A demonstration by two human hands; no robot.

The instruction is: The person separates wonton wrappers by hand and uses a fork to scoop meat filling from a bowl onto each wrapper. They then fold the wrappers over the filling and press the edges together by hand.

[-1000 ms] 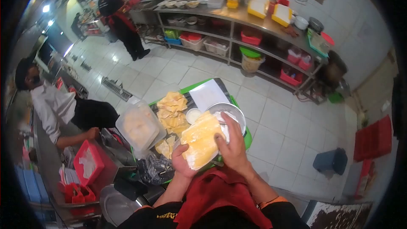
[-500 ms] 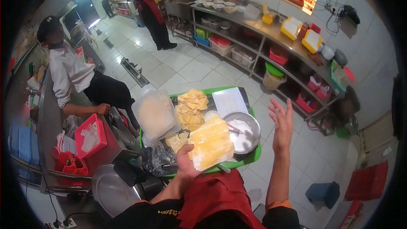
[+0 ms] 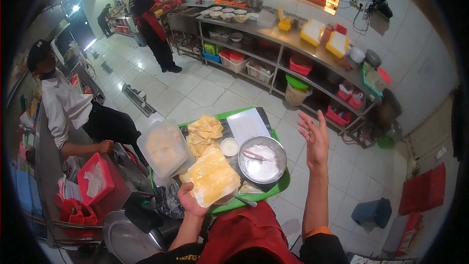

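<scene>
My left hand [image 3: 192, 200] grips a flat stack of yellow dough sheets [image 3: 214, 178] dusted with white powder, thumb along its left edge. The stack is over the near side of a green tray [image 3: 285, 180]. To its right stands a metal bowl [image 3: 283, 159] of white powder [image 3: 258, 169], with a pinkish-handled utensil [image 3: 254, 156] lying in it. Beyond the stack are a small cup [image 3: 229, 147] with pale contents and crumpled yellow sheets [image 3: 205, 133]. A plastic tub [image 3: 163, 151] of pale filling sits at left. My right hand [image 3: 315, 139] is raised, empty, fingers apart.
A white sheet [image 3: 248, 126] lies at the tray's back. A person in a white shirt [image 3: 67, 112] stands at left beside a red bin [image 3: 100, 178]. Another person in a red apron [image 3: 152, 23] is farther back. A steel shelf counter [image 3: 273, 38] lines the wall.
My left hand has brought the dough stack leftward and off the small cup, which now shows fully. The view has turned slightly right. My right hand remains raised.
</scene>
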